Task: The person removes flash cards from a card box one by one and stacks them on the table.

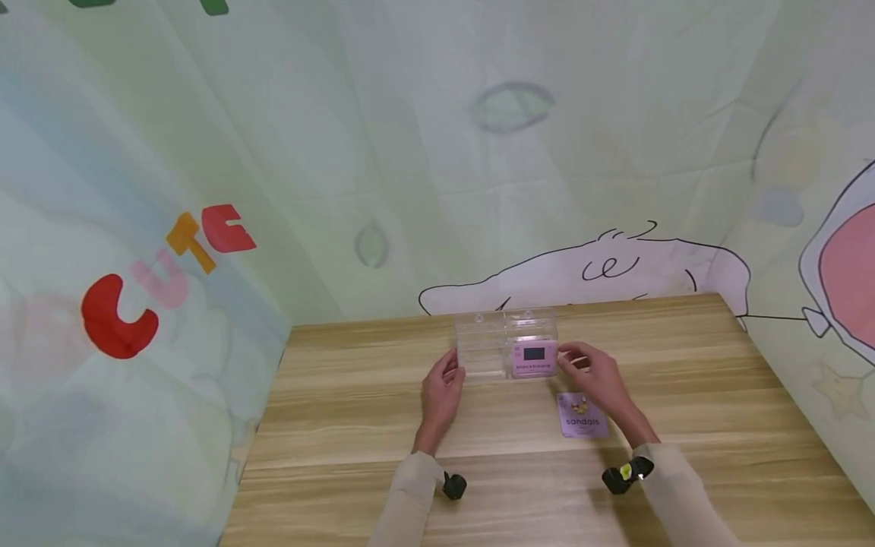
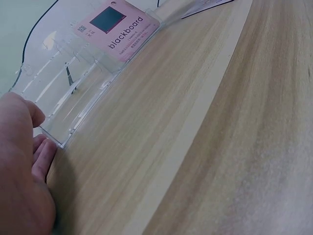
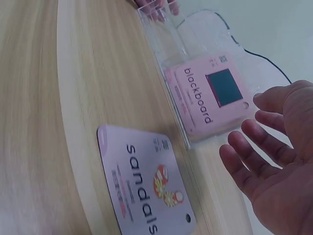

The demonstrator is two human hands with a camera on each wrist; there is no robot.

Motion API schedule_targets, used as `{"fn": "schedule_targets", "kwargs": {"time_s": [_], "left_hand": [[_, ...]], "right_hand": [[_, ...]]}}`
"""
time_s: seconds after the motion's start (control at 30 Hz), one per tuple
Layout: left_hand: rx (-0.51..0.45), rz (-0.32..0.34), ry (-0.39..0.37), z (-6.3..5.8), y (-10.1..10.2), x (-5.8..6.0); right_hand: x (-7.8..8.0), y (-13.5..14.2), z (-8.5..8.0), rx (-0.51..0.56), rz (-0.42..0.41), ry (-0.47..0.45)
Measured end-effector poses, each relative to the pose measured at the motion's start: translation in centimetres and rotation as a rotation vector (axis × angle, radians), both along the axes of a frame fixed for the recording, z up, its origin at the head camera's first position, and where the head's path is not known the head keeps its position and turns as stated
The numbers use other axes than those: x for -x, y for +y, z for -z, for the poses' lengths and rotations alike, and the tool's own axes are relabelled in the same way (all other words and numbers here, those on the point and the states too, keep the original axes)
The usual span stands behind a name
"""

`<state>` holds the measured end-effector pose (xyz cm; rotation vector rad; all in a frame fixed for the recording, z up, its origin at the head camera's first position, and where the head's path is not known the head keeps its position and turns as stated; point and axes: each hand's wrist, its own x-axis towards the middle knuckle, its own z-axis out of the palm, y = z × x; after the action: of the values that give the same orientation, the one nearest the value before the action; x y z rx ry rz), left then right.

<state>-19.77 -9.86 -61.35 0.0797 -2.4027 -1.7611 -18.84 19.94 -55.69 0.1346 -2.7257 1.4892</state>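
A clear plastic card holder [image 1: 481, 342] with stepped tiers stands toward the back of the wooden table. In its right half, a pink card [image 1: 535, 358] reading "blackboard" leans at the front. My left hand [image 1: 441, 389] holds the holder's left end, with thumb and fingers [image 2: 44, 156] around its lower corner. My right hand [image 1: 596, 376] is beside the holder's right end, its fingers [image 3: 264, 142] loosely bent and nothing in them. Below that hand, a purple card [image 1: 582, 415] reading "sandals" lies flat and face up on the table.
The wood-grain table [image 1: 328, 456] meets a printed cloth backdrop [image 1: 383, 167] behind and on both sides. The holder stands close to the table's back edge. Black wrist devices [image 1: 454, 485] sit at both beige sleeves.
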Motion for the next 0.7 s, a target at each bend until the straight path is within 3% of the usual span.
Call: {"fn": "schedule_targets", "kwargs": {"time_s": [0.7], "left_hand": [[0.001,0.003,-0.012,-0.1,0.1,0.0]], "right_hand": [[0.4,-1.7,0.0,0.066,0.015,-0.068]]}}
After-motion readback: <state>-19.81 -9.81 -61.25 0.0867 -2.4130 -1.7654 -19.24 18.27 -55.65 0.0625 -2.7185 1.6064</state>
